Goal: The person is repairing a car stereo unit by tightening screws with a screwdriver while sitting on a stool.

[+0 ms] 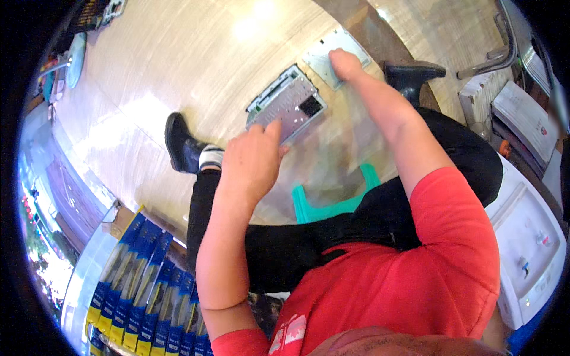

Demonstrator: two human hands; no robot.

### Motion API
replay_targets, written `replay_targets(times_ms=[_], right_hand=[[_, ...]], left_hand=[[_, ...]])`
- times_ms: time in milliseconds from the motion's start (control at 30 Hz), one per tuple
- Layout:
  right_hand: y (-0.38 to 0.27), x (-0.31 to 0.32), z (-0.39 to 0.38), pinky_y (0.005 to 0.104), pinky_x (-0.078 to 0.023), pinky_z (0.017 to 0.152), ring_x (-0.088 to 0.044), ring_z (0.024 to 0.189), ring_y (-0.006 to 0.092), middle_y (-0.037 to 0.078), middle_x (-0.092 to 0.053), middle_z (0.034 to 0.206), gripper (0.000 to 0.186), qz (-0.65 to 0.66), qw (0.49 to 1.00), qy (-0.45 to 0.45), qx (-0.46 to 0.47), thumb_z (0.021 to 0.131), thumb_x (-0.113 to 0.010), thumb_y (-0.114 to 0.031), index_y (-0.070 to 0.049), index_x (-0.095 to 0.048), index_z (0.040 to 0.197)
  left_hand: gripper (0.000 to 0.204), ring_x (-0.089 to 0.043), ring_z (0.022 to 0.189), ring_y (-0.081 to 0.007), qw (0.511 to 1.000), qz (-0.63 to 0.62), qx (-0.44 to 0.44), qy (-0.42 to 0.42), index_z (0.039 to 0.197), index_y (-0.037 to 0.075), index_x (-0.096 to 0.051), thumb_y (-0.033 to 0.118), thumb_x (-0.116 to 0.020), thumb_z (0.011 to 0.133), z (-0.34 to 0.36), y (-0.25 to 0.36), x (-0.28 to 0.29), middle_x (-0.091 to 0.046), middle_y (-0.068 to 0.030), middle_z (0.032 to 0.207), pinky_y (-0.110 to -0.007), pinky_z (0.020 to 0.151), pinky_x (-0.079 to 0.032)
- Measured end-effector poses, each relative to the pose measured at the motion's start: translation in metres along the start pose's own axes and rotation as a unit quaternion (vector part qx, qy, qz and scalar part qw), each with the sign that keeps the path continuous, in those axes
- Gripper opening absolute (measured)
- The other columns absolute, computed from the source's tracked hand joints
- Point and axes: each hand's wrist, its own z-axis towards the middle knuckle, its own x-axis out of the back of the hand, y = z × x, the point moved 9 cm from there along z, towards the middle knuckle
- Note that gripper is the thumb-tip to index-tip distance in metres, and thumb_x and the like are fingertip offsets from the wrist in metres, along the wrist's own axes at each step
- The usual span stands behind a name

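Smooth metal casing [289, 108] and panel [320, 62], glossy floor [142, 77], matt cloth shirt [386, 279].

- Stool [326, 214]: green, lower centre, partly hidden.
- Packs [138, 285]: blue-and-yellow, in row, lower left.
- Dispenser [542, 290]: white, red and blue taps [525, 269], right.
- Tube frame [496, 67]: metal, upper right.

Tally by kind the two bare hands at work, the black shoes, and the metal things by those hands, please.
Hands: 2 (left hand, right hand)
Black shoes: 2 (left shoe, right shoe)
Metal box: 1
Metal plate: 1
Total: 6
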Motion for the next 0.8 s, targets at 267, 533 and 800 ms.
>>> replay_targets(times_ms=[267,533,800], right_hand=[[-0.030,0.011,-0.017,0.0484,-0.055,0.085,-0.068,0.100,0.0383,0.022,-0.069,0.107,0.020,0.053,0.998,-0.016,-0.024,0.087,-0.053,-0.006,-0.002,-0.069,0.098],[-0.030,0.142,-0.046,0.0492,-0.055,0.083,-0.069,0.100,0.0389,0.022,-0.071,0.104,0.021,0.045,0.999,-0.003,-0.011,0.082,-0.060,-0.007,-0.002,-0.072,0.097],[-0.132,0.271,-0.167,0.0453,-0.053,0.081,-0.069,0.091,0.0355,0.018,-0.072,0.096,0.020,0.165,0.964,0.065,0.199,0.087,-0.066,-0.022,-0.006,-0.071,0.099]], left_hand=[[0.033,-0.067,0.089,-0.0416,0.999,0.019,-0.016,0.047,0.111,0.006,-0.059,0.031,-0.069,0.091,-0.024,0.001,-0.008,-0.067,-0.0199,0.095,-0.051,0.078,-0.053],[0.043,-0.066,0.103,-0.0394,0.992,0.005,-0.047,0.119,0.127,0.006,-0.059,0.032,-0.067,0.093,-0.023,0.009,0.028,-0.069,-0.0223,0.109,-0.049,0.087,-0.053],[0.041,-0.065,0.110,-0.0388,0.976,-0.102,-0.069,0.178,0.128,0.005,-0.063,0.029,-0.064,0.095,-0.018,0.019,0.033,-0.069,-0.0241,0.116,-0.046,0.095,-0.052]])
